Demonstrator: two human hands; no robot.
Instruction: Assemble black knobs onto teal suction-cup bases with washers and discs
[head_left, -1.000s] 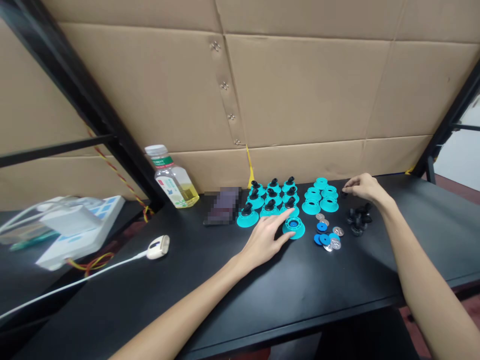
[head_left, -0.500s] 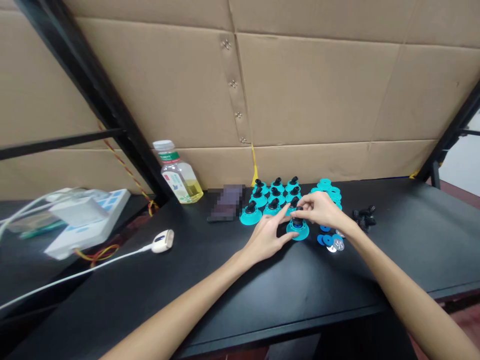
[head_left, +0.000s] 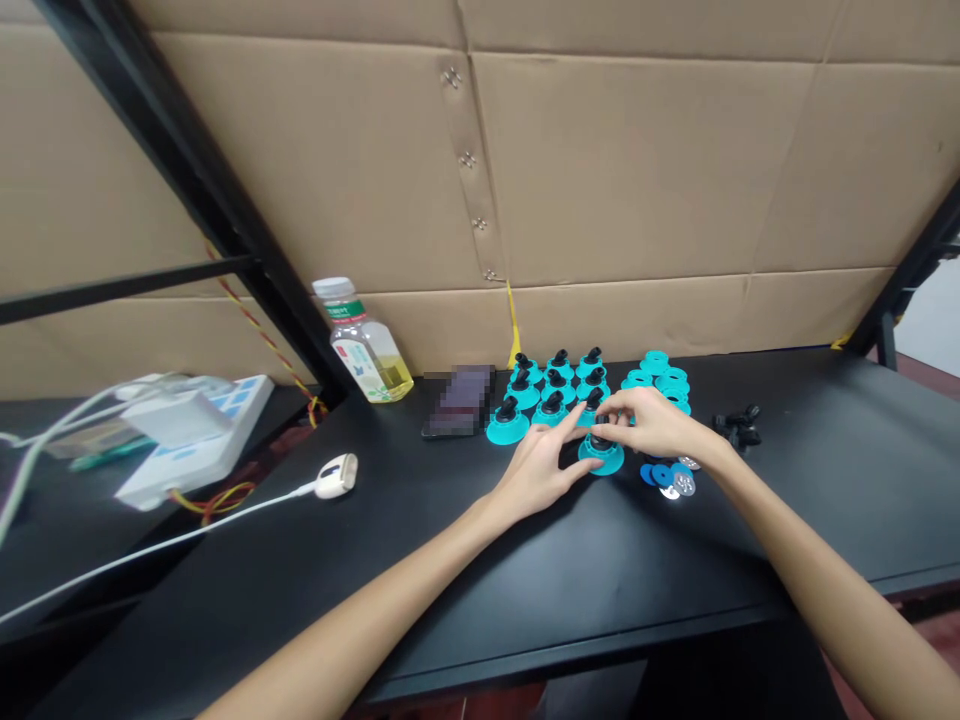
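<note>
A turquoise cone-shaped base [head_left: 602, 459] stands upright on the black table in front of my hands. My left hand [head_left: 536, 463] steadies this base, its thumb at the near rim and forefinger reaching round behind. From above, my right hand [head_left: 646, 424] pinches a black fitting [head_left: 600, 437] that sits in the top of the base; the fingers partly hide it. Just behind stand several matching turquoise bases [head_left: 508, 427] in rows, each topped with a black angled fitting. To the right lie blue discs [head_left: 661, 475] and shiny metal discs [head_left: 683, 484].
Turquoise rings [head_left: 656, 361] are piled behind my right hand, and loose black fittings [head_left: 737, 426] lie farther right. Leftward are a phone [head_left: 459, 402], a drink bottle [head_left: 364, 345], a white cable plug [head_left: 336, 476] and a power strip [head_left: 195, 445]. A cardboard wall [head_left: 637, 170] closes off the back.
My right hand has come down slightly with the black fitting, and the blue seen beneath it earlier no longer shows. The left hand stays at the base. The whole view has shifted a little.
</note>
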